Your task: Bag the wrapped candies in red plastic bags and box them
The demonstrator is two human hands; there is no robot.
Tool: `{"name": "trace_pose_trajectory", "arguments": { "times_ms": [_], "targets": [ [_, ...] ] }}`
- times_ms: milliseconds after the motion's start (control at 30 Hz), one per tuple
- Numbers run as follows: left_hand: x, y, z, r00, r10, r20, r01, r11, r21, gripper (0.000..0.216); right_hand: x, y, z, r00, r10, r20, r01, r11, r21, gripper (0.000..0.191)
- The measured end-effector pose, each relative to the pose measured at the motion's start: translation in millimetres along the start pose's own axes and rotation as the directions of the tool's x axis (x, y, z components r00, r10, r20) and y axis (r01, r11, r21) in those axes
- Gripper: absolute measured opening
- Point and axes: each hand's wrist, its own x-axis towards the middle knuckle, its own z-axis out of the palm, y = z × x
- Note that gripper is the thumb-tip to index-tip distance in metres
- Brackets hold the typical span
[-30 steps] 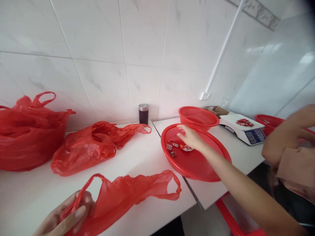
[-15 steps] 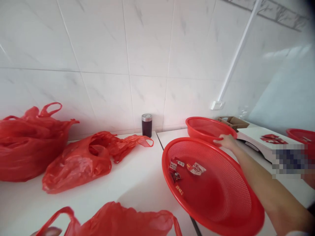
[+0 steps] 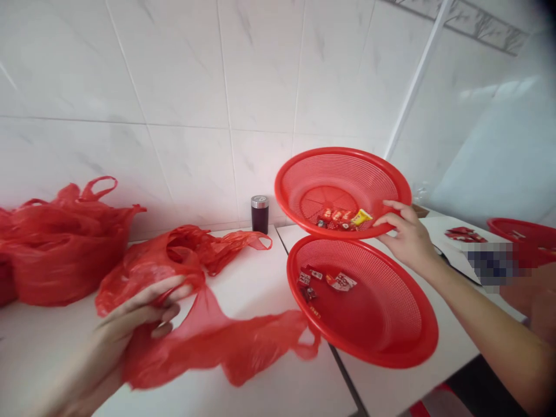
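Note:
My left hand (image 3: pixel 139 315) grips a handle of a thin red plastic bag (image 3: pixel 226 347) and holds it just above the white table (image 3: pixel 243 272). My right hand (image 3: pixel 406 234) pinches the rim of a smaller red mesh basket (image 3: pixel 343 191), lifted and tilted toward me, with several small wrapped candies (image 3: pixel 343 217) in its low side. Below it a larger red mesh basket (image 3: pixel 382 313) rests on the table edge with a few candy packets (image 3: pixel 330 281) inside.
Two more red bags lie by the tiled wall, a full one (image 3: pixel 65 249) at far left and a crumpled one (image 3: pixel 174 255). A dark cup with a metal lid (image 3: pixel 259 213) stands at the wall. A white scale (image 3: pixel 469 249) and another red basket (image 3: pixel 525 237) are at right.
My right hand has lifted the small basket off the table and tipped it over the large one. My left hand has risen into view with the bag.

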Motion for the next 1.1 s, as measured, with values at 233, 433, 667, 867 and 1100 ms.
{"name": "trace_pose_trajectory", "arguments": {
  "times_ms": [233,433,667,867,1100],
  "targets": [
    [-2.1,25.3,21.1,0.875,-0.103,0.473,0.109,0.994,0.015,0.047,-28.0,-131.2,-0.1,0.984,-0.101,0.145,0.059,0.961,0.27,0.012],
    [0.6,10.4,6.4,0.918,-0.205,0.34,0.232,0.972,-0.04,0.017,-33.4,-184.1,12.3,0.972,-0.161,0.169,0.089,0.925,0.37,0.014],
    [-14.8,17.4,-22.3,0.971,-0.099,0.216,0.133,0.98,-0.147,0.014,-83.9,-258.6,41.2,0.952,0.264,0.157,-0.294,0.637,0.713,0.034],
    [-25.0,30.3,-29.4,0.986,-0.04,0.162,0.07,0.981,-0.183,0.015,-115.5,-328.1,99.6,0.903,-0.147,0.404,-0.152,0.77,0.62,0.029],
    [-26.7,28.8,-42.2,0.997,-0.013,0.081,0.026,0.986,-0.163,0.02,-132.2,-339.9,76.7,0.728,-0.489,0.48,0.109,0.774,0.624,0.031]
  ]
}}
